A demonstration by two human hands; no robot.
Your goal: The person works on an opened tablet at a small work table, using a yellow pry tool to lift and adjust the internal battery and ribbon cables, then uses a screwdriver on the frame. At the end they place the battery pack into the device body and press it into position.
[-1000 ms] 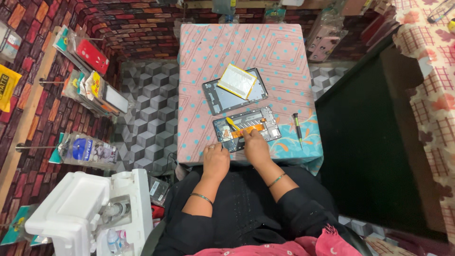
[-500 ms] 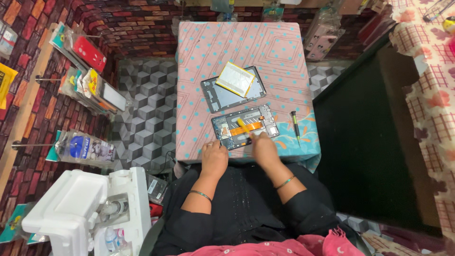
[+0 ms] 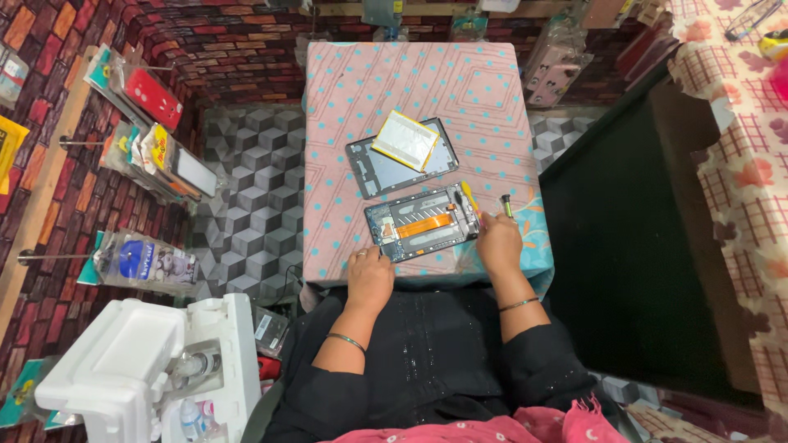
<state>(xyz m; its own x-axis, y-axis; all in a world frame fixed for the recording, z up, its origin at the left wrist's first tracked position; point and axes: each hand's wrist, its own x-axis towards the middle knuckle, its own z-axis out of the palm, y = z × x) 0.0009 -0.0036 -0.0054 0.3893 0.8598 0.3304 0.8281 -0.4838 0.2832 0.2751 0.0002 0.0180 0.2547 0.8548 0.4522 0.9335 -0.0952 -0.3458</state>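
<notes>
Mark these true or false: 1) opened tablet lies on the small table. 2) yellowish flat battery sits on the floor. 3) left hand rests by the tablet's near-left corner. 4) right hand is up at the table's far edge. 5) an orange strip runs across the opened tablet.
1) True: the opened tablet lies on the table.
2) False: the battery lies on the separate back cover.
3) True: left hand.
4) False: the right hand is at the near right, beside a screwdriver.
5) True: orange strip.
</notes>
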